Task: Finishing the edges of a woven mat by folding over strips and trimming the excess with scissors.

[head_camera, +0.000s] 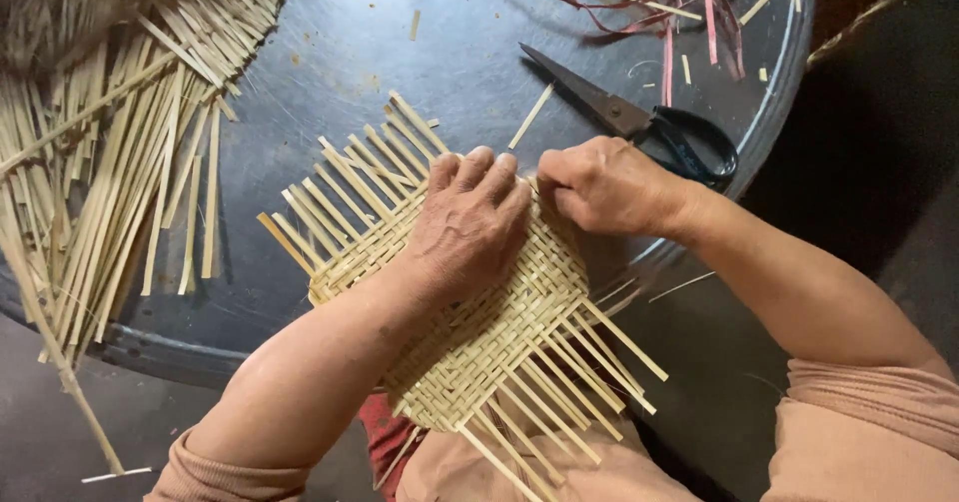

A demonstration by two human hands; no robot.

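Work piece: woven bamboo mat, flat plaited square with loose strip ends sticking out far-left and near-right; lies half on the round dark surface, half over its near edge toward the person's lap.
Left hand: palm down, fingers spread flat on the middle of the mat, pressing it to the surface; grips nothing.
Right hand: at the far edge of the weave, just right of the left fingertips; fingers curled shut, seemingly pinching a strip end there, though the strip itself is hidden under the knuckles.
Doing it well (judgement): keep the flat hand close to the working edge so the rows do not lift or slide; push the worked strip snug against its neighbour, square to the crossing strips; check the over-under order before tightening.
Risk (judgement): overhanging near part could tilt the mat if pressure eases; thin strips may crack if bent sharply.
Spare stock: bundle of bamboo strips, far left, well apart.
Tool: scissors, far right, just beyond the right hand, untouched.
Scraps: red strips, far edge.
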